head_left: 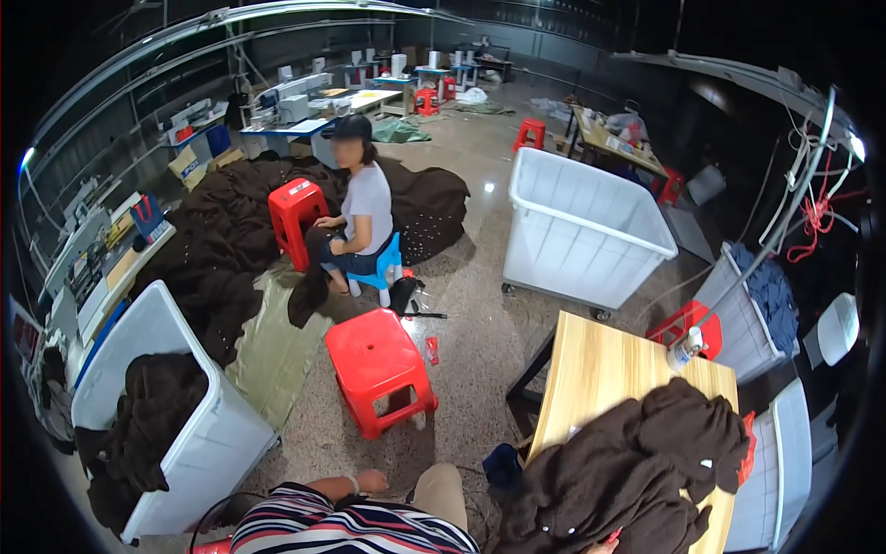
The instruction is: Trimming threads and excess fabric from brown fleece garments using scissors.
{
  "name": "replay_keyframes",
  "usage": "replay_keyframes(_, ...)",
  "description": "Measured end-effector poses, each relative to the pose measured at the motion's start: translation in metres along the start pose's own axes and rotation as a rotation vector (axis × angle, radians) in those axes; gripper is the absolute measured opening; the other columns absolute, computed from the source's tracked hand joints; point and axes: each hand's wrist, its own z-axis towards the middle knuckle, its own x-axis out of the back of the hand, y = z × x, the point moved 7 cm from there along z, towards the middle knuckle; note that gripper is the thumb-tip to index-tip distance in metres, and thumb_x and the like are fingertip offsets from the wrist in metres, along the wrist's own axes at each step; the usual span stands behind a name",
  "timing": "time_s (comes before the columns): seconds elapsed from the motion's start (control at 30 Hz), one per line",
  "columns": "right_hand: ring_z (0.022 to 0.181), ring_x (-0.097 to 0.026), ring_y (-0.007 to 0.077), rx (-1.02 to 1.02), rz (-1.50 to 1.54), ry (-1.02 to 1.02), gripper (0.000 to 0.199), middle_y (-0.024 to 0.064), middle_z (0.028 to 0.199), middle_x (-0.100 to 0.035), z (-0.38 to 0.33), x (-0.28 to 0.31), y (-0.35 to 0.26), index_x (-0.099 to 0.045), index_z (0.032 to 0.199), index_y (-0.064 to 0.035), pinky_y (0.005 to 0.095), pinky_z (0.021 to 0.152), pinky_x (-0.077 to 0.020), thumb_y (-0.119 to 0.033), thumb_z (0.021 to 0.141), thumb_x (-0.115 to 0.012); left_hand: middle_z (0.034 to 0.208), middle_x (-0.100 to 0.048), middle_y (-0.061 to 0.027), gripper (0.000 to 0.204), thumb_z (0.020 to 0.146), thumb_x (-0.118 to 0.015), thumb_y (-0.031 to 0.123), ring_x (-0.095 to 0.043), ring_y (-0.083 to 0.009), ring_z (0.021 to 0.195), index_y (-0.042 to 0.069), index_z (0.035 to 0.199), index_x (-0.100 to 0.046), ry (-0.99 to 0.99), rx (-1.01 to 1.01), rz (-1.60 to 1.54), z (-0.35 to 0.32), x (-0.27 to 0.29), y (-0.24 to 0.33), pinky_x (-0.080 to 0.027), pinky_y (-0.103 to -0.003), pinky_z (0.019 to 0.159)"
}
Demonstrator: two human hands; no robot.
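Note:
My left hand (372,480) rests beside my knee with its fingers curled in. Nothing shows in it. At the lower edge, my right hand (602,547) is only partly in view, against a heap of dark brown cloth (591,471). A small red thing (614,535) sticks out of its fingers; its kind is too small to tell. The cloth covers much of a wooden-topped table (600,360) and hangs over its near side. A few small white bits lie on the fabric.
Ahead stands a red stool (374,355). A white bin (171,415) with brown cloth is at left; another white bin (591,231) stands beyond the table. A person (365,208) sits on a blue stool (380,268) by piled brown cloth (221,231). A bottle (685,349) stands on the table.

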Motion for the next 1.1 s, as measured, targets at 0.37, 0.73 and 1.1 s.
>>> replay_keyframes(0.37,0.093,-0.058,0.0380,-0.036,0.005,-0.057,0.059,0.0201,0.104,-0.054,0.009,-0.023,0.026,-0.035,0.146,-0.0171,0.0479,0.080,-0.0474,-0.018,0.088,-0.046,0.077,-0.065,-0.0165,0.030,0.085,-0.055,0.033,-0.063,-0.0307,0.072,0.004,0.084,-0.064,-0.098,0.139,-0.162,0.020,0.005,0.029,-0.047,-0.045,0.068)
replay_keyframes(0.73,0.092,-0.058,0.0387,0.007,-0.043,-0.038,0.056,0.0205,0.106,-0.055,0.015,-0.033,0.033,-0.035,0.146,-0.0188,0.0471,0.078,-0.0477,-0.021,0.090,-0.040,0.067,-0.060,-0.0185,0.031,0.080,-0.056,0.031,-0.059,-0.0292,0.064,0.002,0.074,-0.062,-0.018,0.099,-0.138,-0.004,0.008,0.001,-0.045,-0.045,0.063)
replay_keyframes(1.1,0.096,-0.057,0.0368,0.467,0.155,0.342,0.064,0.0192,0.108,-0.055,0.024,-0.020,-0.006,-0.034,0.147,-0.0213,0.0463,0.082,-0.0464,-0.013,0.085,-0.047,0.086,-0.066,-0.0222,0.036,0.082,-0.054,0.036,-0.064,-0.0397,0.083,0.002,0.084,-0.067,-0.072,0.037,-0.031,-0.006,0.020,0.033,-0.049,-0.049,0.074)
